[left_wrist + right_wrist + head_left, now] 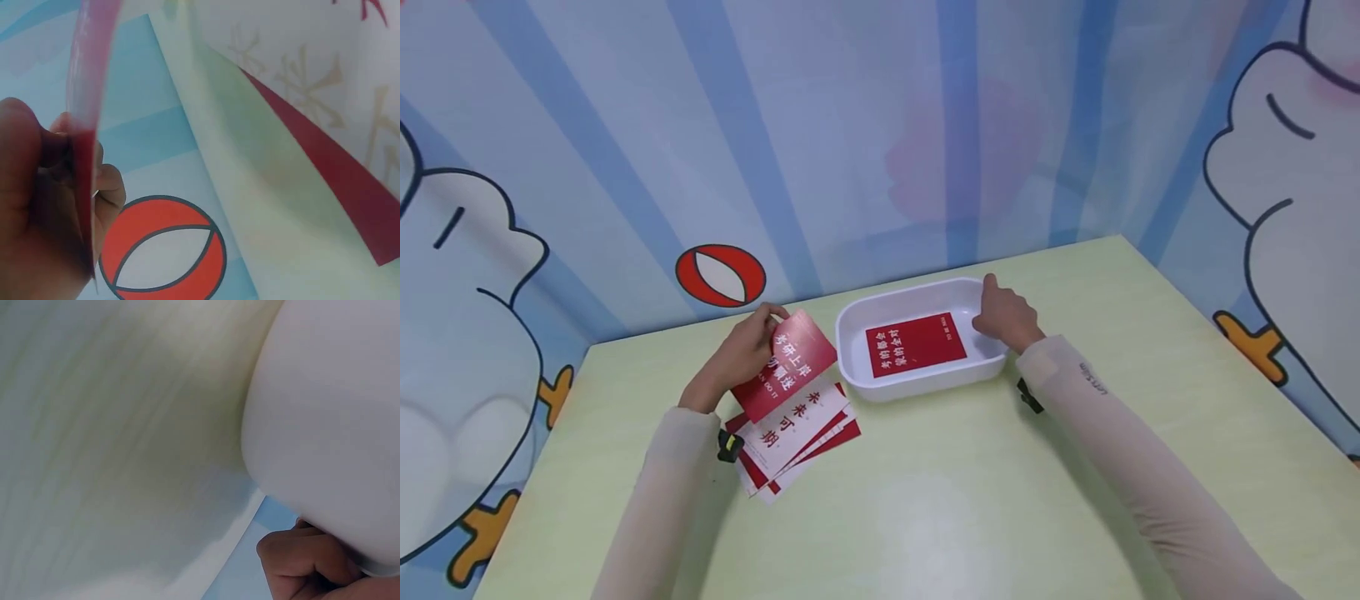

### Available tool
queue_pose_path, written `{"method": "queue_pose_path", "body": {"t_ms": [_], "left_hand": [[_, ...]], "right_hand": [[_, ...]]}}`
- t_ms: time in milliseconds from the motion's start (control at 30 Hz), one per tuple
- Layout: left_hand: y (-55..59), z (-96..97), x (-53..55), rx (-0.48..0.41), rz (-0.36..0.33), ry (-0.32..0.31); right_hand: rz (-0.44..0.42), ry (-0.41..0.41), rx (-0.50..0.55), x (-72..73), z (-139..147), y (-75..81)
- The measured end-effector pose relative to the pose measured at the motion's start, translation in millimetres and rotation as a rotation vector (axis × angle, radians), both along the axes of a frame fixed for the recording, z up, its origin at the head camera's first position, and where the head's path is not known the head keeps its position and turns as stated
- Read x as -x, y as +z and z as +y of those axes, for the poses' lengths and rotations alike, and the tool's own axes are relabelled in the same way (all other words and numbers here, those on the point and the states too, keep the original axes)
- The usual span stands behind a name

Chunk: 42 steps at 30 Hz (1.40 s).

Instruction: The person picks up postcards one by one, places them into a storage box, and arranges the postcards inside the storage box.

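My left hand (747, 350) pinches a red-and-pink card (797, 350) with white lettering, raised above a loose stack of cards. The left wrist view shows that card (87, 131) edge-on between thumb and fingers. Fanned on the table below, the stack has a white card (797, 429) with red characters on top and red edges peeking out. My right hand (1006, 315) grips the right end of a white plastic tray (917, 390); in the right wrist view curled fingers (306, 559) hold its rim. Inside the tray lies a red card (917, 346) flat.
A pale green wood-grain table (940, 500) carries everything. Blue striped backdrop panels (865, 150) with cartoon figures and a red ball print (720, 276) rise along its back and sides. The tray stands close to the back edge.
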<state>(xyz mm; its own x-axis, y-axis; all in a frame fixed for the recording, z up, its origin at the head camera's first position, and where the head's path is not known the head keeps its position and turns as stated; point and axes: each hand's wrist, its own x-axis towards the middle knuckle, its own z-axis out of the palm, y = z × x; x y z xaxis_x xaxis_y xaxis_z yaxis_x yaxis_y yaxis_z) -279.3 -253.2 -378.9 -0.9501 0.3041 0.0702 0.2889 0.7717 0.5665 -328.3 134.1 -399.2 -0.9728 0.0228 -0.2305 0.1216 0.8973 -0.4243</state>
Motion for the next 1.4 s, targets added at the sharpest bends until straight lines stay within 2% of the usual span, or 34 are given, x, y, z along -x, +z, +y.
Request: {"method": "queue_pose_path", "body": {"t_ms": [267, 467, 600, 900, 1133, 1300, 1400], "left_hand": [[3.6, -3.4, -2.6, 0.07, -0.011, 0.034], [2.7, 1.3, 0.8, 0.027, -0.014, 0.012], [7.2, 8.6, 5.3, 0.011, -0.007, -0.014], [14.1, 31.2, 10.6, -0.066, -0.087, -0.06], [13.3, 38.9, 14.6, -0.062, -0.028, -0.113], [12.8, 44.4, 16.9, -0.078, 0.033, -0.164], [11.2, 48.1, 18.5, -0.078, 0.059, -0.174]], "right_hand": [[-0.01, -0.003, 0.008, -3.0, -2.9, -0.7], [-0.007, -0.01, 0.006, -2.8, -2.2, -1.0], [0.003, -0.011, 0.007, -1.5, -2.2, -0.5], [0.012, -0.011, 0.007, 0.6, 1.0, -2.7], [0.052, 0.004, -0.02, 1.1, 5.7, -3.0], [0.05, 0.0, -0.014, 1.2, 7.4, -1.7], [0.041, -0.007, -0.01, 0.5, 7.3, -2.2]]}}
